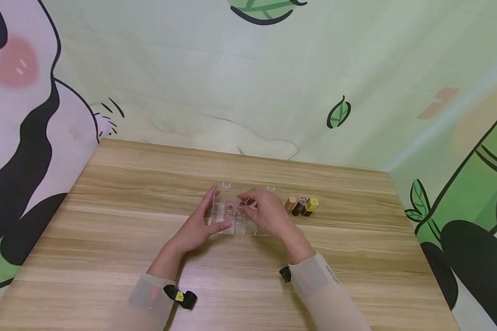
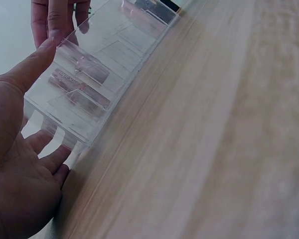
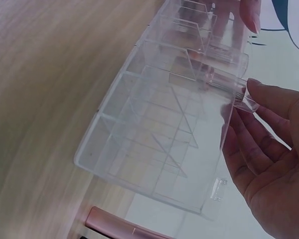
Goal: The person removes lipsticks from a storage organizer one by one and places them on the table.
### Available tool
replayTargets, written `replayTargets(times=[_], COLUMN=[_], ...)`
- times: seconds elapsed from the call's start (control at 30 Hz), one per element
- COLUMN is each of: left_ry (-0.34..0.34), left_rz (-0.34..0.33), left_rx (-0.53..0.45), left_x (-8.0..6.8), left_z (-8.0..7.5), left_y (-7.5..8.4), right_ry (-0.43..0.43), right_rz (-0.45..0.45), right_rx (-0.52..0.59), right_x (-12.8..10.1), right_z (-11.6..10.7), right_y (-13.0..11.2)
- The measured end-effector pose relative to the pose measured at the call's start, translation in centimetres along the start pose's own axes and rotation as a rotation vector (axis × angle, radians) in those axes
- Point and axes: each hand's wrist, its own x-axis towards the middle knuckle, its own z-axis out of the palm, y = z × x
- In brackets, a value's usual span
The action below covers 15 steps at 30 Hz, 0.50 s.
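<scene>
A clear plastic organizer (image 1: 216,216) with divided compartments stands on the table. My left hand (image 1: 195,231) holds its left end, the thumb across the front and the fingers behind the end wall in the left wrist view. My right hand (image 1: 270,212) is over the middle of the organizer. In the right wrist view, its thumb and fingers pinch the clear end of a lipstick tube (image 3: 220,82), whose pinkish lower part sits down inside a compartment. Another lipstick (image 1: 229,209) with a clear end stands in a compartment just left of it.
To the right of the organizer, an orange-brown lipstick (image 1: 290,203), a dark lipstick (image 1: 299,207) and a yellow-and-black lipstick (image 1: 310,207) stand close together on the wooden table (image 1: 240,285). A printed cloth backdrop (image 1: 182,92) rises behind the table.
</scene>
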Motion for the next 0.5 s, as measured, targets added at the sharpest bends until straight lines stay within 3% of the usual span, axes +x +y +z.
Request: replayTargets(times=[0.5], left_ry=[-0.008], left_rz=[-0.004], left_rx=[-0.001], left_x=[-0.07], left_z=[-0.01], left_y=[0.10], right_ry=[0.026], right_rz=[0.008], right_rx=[0.007], right_x=[-0.19], right_z=[-1.05], right_y=[-0.65])
